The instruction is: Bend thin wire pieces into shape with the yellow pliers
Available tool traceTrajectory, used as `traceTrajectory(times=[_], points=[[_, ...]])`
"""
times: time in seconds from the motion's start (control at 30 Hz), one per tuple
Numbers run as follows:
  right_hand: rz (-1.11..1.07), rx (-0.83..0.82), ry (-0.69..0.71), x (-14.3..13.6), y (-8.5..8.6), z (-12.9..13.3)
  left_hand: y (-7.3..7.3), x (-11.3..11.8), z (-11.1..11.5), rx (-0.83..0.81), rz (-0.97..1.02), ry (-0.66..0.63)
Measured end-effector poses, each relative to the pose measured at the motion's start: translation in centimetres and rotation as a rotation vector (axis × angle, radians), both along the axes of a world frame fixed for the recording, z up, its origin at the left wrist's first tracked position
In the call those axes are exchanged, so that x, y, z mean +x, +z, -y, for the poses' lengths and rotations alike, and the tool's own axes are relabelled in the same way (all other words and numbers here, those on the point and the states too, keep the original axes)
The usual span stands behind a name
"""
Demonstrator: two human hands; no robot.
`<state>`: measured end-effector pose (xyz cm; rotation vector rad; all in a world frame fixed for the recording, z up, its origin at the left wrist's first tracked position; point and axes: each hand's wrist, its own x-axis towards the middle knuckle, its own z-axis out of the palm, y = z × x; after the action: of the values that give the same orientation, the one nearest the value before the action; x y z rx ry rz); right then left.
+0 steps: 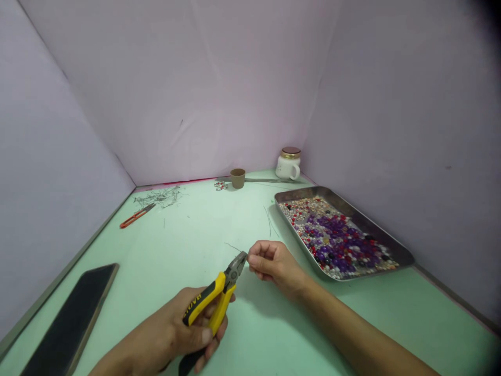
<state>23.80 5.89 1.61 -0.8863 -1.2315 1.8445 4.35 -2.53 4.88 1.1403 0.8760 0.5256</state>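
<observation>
Near the front middle, my left hand (195,329) is wrapped round the handles of yellow-and-black pliers (219,297). Their metal jaws point up and to the right, meeting the fingertips of my right hand (270,261). That hand is closed in a pinch at the jaw tips. A thin dark wire (234,246) sticks out to the left from just behind the jaws. Its other end is hidden between jaws and fingers, so what exactly the pinch holds there is too small to see clearly.
A metal tray (371,213) of purple, red, white and black beads lies at right. Orange-handled snips (136,215) and a pile of wire pieces (160,197) lie at back left. A dark phone-like slab (74,318) is at front left. A brown cup (237,178) and lidded mug (287,166) stand behind.
</observation>
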Motion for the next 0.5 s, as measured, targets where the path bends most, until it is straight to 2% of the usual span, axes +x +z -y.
traceTrajectory(times=[0.07,0.1,0.2,0.27,0.37,0.5], points=[[-0.007,0.005,-0.001,0.0,0.1,0.0,-0.1,0.0,0.0,-0.032,0.047,0.011],[0.006,0.004,-0.009,0.0,0.2,0.1,0.2,0.2,0.0,-0.009,-0.022,0.015],[0.084,-0.022,-0.046,0.0,0.5,0.1,1.4,0.9,0.1,0.205,-0.442,0.079],[0.113,-0.061,-0.065,-0.2,0.7,0.2,1.7,1.4,0.2,0.338,-0.631,0.122],[0.115,-0.119,-0.074,-0.4,0.8,0.4,0.6,1.6,0.5,0.46,-0.808,0.121],[0.141,-0.139,-0.094,-0.6,0.7,0.5,-1.8,1.8,0.8,0.537,-1.226,0.119]])
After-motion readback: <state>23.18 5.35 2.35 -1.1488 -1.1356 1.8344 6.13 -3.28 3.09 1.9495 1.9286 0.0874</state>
